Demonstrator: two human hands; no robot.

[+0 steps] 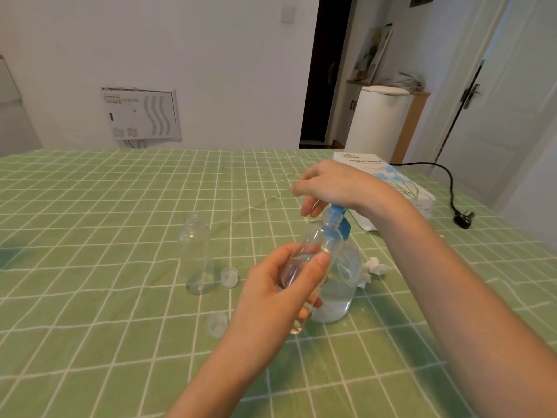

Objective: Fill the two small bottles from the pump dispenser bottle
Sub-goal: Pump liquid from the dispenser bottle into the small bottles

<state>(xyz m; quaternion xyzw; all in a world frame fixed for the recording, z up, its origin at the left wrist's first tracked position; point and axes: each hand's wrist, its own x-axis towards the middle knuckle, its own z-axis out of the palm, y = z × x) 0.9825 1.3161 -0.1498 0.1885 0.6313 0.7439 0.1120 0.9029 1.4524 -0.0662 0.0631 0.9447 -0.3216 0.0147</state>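
Observation:
My left hand [280, 294] grips a small clear bottle [313, 251], tilted with its open neck up against the blue pump head [339, 221] of the dispenser bottle [340, 291]. The dispenser is clear, holds liquid and stands just behind the held bottle. My right hand [328, 184] rests on top of the pump head with its fingers curved down over it. A second small clear bottle [197, 254] stands upright and uncapped to the left. Two clear caps lie on the cloth: one cap [229, 276] beside that bottle, another cap [217, 324] nearer me.
A green checked tablecloth [105, 236] covers the table. A tissue paper pack [398, 182] lies at the back right, a crumpled tissue [375, 267] right of the dispenser. A black cable with plug [462, 220] runs along the right edge.

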